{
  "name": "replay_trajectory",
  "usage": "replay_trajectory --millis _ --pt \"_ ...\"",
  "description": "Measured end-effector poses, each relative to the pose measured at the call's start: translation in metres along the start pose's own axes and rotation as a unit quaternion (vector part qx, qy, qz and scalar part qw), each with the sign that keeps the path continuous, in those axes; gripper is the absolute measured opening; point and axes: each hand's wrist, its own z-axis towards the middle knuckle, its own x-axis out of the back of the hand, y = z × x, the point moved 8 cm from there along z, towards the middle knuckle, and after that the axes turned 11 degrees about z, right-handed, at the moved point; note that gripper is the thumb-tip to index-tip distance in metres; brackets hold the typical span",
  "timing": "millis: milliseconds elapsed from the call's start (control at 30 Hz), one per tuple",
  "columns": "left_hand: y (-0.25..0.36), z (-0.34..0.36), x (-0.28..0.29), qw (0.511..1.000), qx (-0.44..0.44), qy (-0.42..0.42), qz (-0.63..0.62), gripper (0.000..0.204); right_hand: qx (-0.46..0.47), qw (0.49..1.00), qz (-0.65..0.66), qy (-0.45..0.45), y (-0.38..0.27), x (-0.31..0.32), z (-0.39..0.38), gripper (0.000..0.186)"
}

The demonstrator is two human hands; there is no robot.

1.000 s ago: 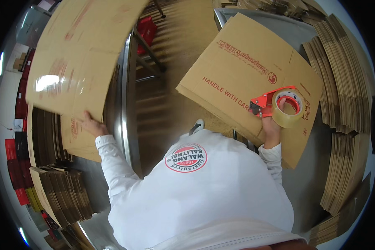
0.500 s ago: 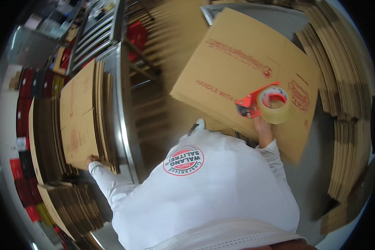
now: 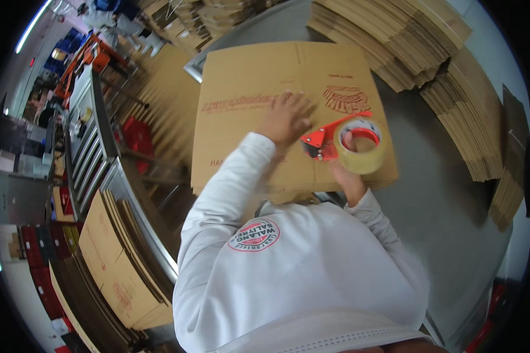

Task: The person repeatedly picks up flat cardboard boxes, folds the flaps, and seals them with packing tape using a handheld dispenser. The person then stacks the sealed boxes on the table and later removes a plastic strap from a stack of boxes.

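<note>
A flattened brown cardboard box (image 3: pixel 247 70) with red print lies in front of me on a grey metal table. My left hand (image 3: pixel 285 119) is over its middle with the fingers spread; whether it presses on the cardboard I cannot tell. Close by on the right, my right hand (image 3: pixel 348 179) grips a red tape dispenser (image 3: pixel 319 139) fitted with a roll of clear tape (image 3: pixel 365 159). The dispenser is above the box's right half, and its handle is partly hidden by the hand and roll.
Stacked flat cardboard (image 3: pixel 388 35) stands at the far right, with another stack (image 3: pixel 462 112) beside it. On the left, leaning cardboard sheets (image 3: pixel 115 259) rest along a metal roller conveyor (image 3: pixel 94 176). A red crate (image 3: pixel 137 141) sits beneath it. Another person (image 3: pixel 121 26) stands far left.
My left hand has left the cardboard sheets on the left and come over the box. The view has swung left, and the box now lies squarer to me. The dispenser stays in my right hand.
</note>
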Motion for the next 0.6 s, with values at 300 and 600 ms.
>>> replay_trajectory --millis 300,600 --pt "0.055 -0.028 -0.013 0.968 -0.057 -0.236 0.07 0.069 0.33 0.879 -0.317 -0.137 -0.132 -0.06 -0.054 0.046" --pt "0.114 0.034 0.013 0.607 0.06 -0.161 -0.776 0.078 0.438 0.654 -0.581 -0.209 -0.118 -0.107 -0.064 0.027"
